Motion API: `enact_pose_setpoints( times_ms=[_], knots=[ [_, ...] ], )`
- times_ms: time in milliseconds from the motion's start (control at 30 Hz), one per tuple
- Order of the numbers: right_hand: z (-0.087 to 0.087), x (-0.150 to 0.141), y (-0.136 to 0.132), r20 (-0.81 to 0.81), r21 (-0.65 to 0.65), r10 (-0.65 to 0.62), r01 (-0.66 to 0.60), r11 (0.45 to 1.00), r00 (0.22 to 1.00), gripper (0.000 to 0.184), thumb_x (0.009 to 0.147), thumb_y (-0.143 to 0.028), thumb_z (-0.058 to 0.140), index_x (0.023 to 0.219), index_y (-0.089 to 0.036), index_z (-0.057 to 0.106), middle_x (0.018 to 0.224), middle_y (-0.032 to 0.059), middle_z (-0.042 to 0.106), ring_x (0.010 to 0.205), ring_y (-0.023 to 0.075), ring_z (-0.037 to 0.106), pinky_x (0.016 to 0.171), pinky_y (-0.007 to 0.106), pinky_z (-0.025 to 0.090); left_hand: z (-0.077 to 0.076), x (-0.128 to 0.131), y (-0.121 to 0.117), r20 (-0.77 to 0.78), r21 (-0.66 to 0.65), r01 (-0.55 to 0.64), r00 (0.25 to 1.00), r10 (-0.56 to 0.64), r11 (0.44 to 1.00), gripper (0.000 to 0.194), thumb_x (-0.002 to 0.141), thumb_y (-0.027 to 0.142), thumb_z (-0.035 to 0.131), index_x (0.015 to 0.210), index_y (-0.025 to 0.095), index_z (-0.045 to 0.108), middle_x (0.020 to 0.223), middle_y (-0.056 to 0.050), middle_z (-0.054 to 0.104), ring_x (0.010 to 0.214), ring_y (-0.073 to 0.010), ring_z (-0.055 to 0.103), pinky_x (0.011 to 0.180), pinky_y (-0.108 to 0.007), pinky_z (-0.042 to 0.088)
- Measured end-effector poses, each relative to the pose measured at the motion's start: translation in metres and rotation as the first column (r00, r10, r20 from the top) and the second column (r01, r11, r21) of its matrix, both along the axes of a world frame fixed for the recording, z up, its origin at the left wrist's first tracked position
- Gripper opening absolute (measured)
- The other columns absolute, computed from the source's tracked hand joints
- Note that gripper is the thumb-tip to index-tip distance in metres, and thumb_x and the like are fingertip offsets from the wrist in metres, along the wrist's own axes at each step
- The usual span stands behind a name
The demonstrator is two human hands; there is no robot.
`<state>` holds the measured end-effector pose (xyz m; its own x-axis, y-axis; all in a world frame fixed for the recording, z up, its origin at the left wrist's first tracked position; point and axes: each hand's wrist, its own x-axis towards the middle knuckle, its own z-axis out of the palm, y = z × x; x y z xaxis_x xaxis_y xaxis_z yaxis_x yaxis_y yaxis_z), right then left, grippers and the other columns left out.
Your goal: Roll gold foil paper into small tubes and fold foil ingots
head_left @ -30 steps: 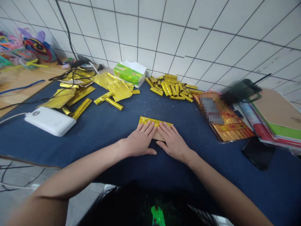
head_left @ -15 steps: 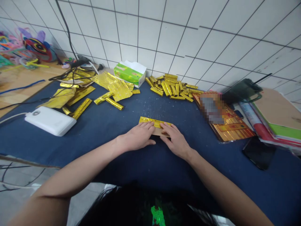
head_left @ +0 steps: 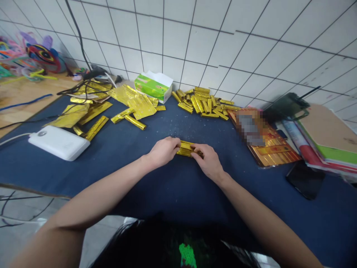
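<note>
A sheet of gold foil paper (head_left: 185,149), partly folded over on itself, lies on the dark blue cloth between my hands. My left hand (head_left: 165,149) pinches its left end with curled fingers. At the right end, my right hand (head_left: 206,159) grips it between thumb and fingers. Behind my hands, a heap of rolled gold foil pieces (head_left: 205,102) rests against the wall. Loose gold foil sheets (head_left: 142,106) and a few rolls lie further left, beside a green tissue box (head_left: 152,89).
A white power bank (head_left: 58,142) with a cable sits on the left. To the right are an orange-gold packet (head_left: 275,152), a black phone (head_left: 305,179), a dark mug (head_left: 288,108) and stacked books (head_left: 329,130). A tiled wall (head_left: 178,33) closes off the back.
Both hands have gone from lying flat on the foil paper to pinching its ends. The near edge, which showed its brown side, is now folded up with gold facing out.
</note>
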<state>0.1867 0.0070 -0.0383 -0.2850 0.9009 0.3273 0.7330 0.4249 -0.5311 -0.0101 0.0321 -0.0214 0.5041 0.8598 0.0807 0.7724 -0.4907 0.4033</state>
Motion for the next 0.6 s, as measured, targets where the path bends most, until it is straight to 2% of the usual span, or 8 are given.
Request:
enact_pose_setpoints(
  times_ms=[67,233,367,500,600],
  knots=[
    [-0.001,0.0,0.0,0.006,0.007,-0.014,0.014,1.0,1.0,0.005,0.078,-0.019,0.053,0.079,-0.021,0.057,0.096,0.0051,0.067,0.088,0.0209,0.06,0.083,0.041,0.044,0.0,0.001,-0.002,-0.041,0.055,0.042,0.998,-0.04,0.998,0.014,0.082,0.014,0.044,0.091,0.017,0.055,0.084,-0.004,0.061,0.082,-0.0185,0.056,0.073,-0.029,0.046],
    [-0.005,0.001,0.0,0.098,0.053,0.033,-0.038,0.998,0.995,0.026,0.079,-0.016,0.051,0.104,-0.02,0.056,0.102,0.007,0.064,0.096,0.0218,0.057,0.086,0.041,0.043,0.003,0.001,-0.003,-0.181,0.144,0.181,0.971,-0.154,0.973,0.024,0.083,0.011,0.042,0.1,0.017,0.057,0.094,-0.006,0.059,0.089,-0.0184,0.053,0.081,-0.031,0.043],
    [-0.007,0.003,0.001,0.169,0.089,0.072,-0.088,0.992,0.983,0.023,0.082,-0.017,0.05,0.102,-0.02,0.06,0.108,0.0071,0.063,0.1,0.0208,0.056,0.087,0.04,0.042,0.005,0.001,-0.007,-0.272,0.154,0.262,0.938,-0.214,0.953,0.024,0.085,0.015,0.042,0.096,0.02,0.062,0.095,-0.006,0.058,0.091,-0.0183,0.053,0.084,-0.032,0.041],
    [-0.005,0.004,0.0,0.256,0.11,0.102,-0.134,0.985,0.961,0.022,0.086,-0.021,0.046,0.098,-0.022,0.065,0.111,0.0066,0.062,0.103,0.0203,0.055,0.088,0.04,0.042,0.009,0.003,-0.014,-0.346,0.198,0.279,0.917,-0.199,0.94,0.023,0.084,0.02,0.045,0.099,0.016,0.061,0.096,-0.009,0.06,0.099,-0.0223,0.053,0.1,-0.044,0.029],
    [-0.004,0.005,-0.001,0.313,0.107,0.118,-0.159,0.982,0.942,0.024,0.087,-0.021,0.044,0.099,-0.021,0.065,0.113,0.0079,0.061,0.106,0.0205,0.054,0.088,0.04,0.043,0.01,0.004,-0.019,-0.347,0.175,0.278,0.915,-0.205,0.944,0.024,0.084,0.024,0.046,0.102,0.015,0.06,0.103,-0.01,0.06,0.105,-0.0238,0.053,0.103,-0.044,0.025]
  ],
)
